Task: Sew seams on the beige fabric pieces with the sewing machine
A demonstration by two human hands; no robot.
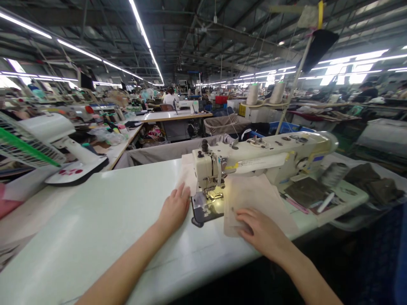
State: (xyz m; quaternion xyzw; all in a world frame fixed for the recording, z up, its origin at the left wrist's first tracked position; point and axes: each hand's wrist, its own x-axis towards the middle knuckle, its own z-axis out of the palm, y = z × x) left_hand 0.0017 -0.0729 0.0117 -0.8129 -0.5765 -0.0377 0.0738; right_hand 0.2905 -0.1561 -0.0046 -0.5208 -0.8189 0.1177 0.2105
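Note:
A white sewing machine [254,156] stands on the pale table [127,212], its lamp lighting the needle area and metal plate [206,209]. My left hand [174,207] lies left of the needle, fingers stretched out and touching a pale flat piece [188,173] that runs behind the machine head. To the right of the needle, several thin beige sheets [257,197], fabric or paper, lie overlapping under the machine arm. My right hand [262,231] rests its fingertips on their near left part, thumb apart from the fingers.
A thread cone [334,174], dark cloth [305,191] and a pink tool [297,204] lie right of the machine. At the left stands a white fan [47,131]. Cloth-lined bins [171,148] are behind the table. Two thread cones [252,94] stand beyond the machine.

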